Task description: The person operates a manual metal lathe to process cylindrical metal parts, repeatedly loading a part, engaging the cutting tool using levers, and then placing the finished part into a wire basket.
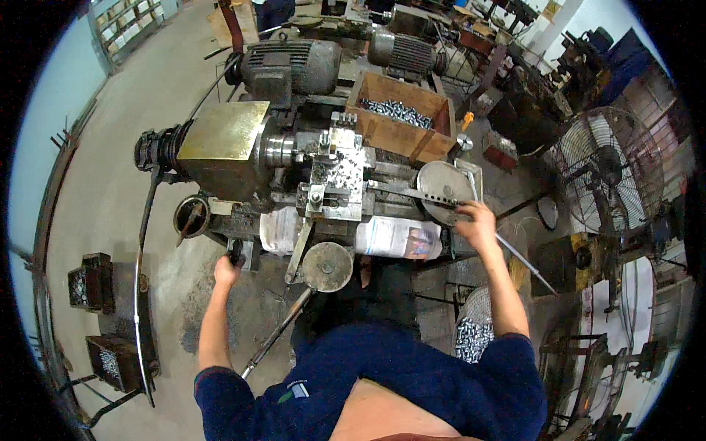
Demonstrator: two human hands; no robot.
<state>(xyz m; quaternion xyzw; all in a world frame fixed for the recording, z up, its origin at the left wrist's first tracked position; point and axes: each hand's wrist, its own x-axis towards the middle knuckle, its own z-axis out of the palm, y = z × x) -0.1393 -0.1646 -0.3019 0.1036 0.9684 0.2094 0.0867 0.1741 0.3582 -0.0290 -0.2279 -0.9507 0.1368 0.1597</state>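
In front of me stands a small lathe-like machine with a brass-coloured cover [225, 131], a round chuck [278, 151] and a metal tool slide [337, 176] strewn with chips. My right hand [478, 224] is closed around the end of a flat lever with a row of holes [412, 192], which runs from the slide. Low on the machine's left, the fingers of my left hand [227, 270] curl about a dark handle [235, 252], partly hidden by the hand. Whether a workpiece sits in the chuck is too small to tell.
A wooden box [404, 140] of small shiny metal parts stands behind the slide. Newspaper [397, 237] covers the machine's front. Round plates [328, 267] and a basket of parts [474, 331] are close by. A fan [609, 165] is at right, dark bins [114, 360] at left.
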